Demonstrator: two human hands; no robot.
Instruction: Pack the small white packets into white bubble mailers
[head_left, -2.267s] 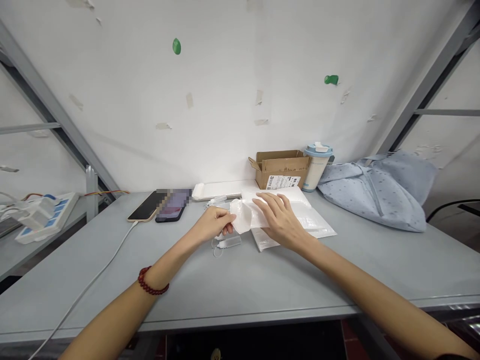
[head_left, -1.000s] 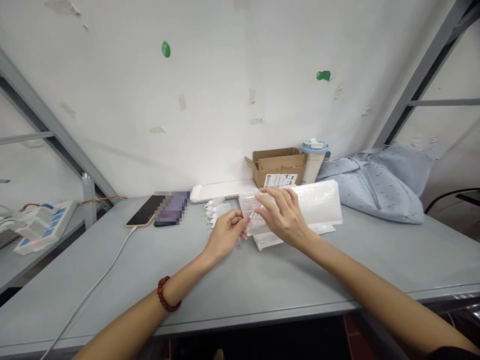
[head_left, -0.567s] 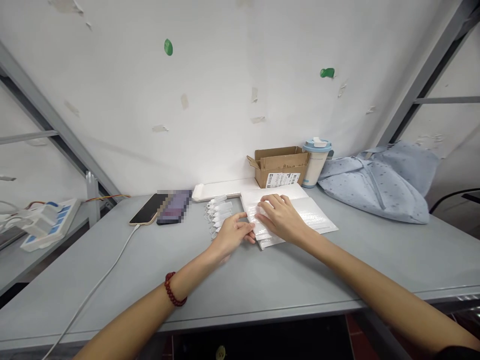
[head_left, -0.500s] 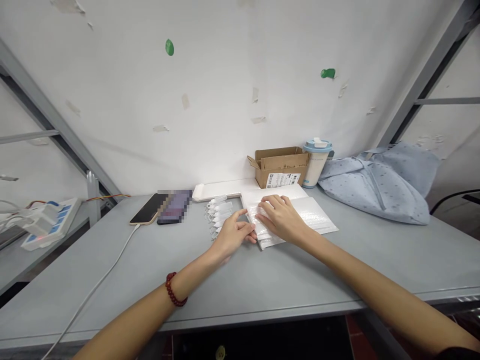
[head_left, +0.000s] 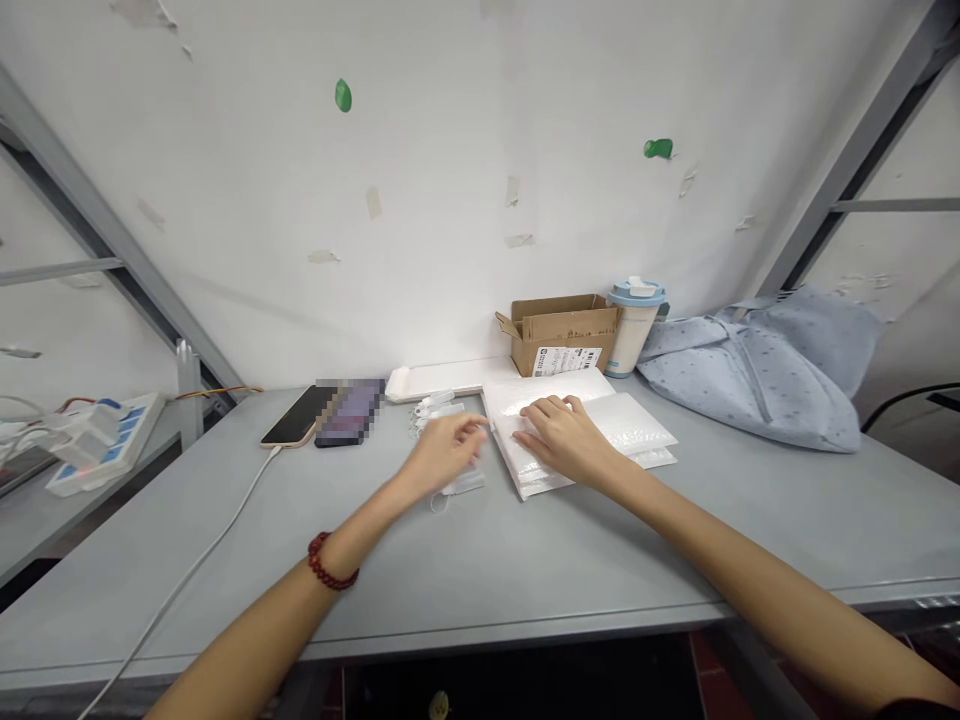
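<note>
My right hand lies flat on a stack of white bubble mailers, its fingers spread across the top one. My left hand is blurred by motion, just left of the stack, and seems to hold nothing. Beneath it lies a small clear plastic sleeve with a thin loop. Several more white-tagged clear sleeves lie in a row behind that hand, partly hidden by it. A red bead bracelet circles my left wrist.
On the grey table stand a cardboard box and a blue-lidded tumbler. A pale blue dotted cloth bag lies right. Left are a phone on a white cable, a pixelated device and a white tray.
My left hand has moved off the mailer edge, back and to the left, over the sleeves. Earlier the top mailer was lifted; it now lies flat on the stack under my right hand.
</note>
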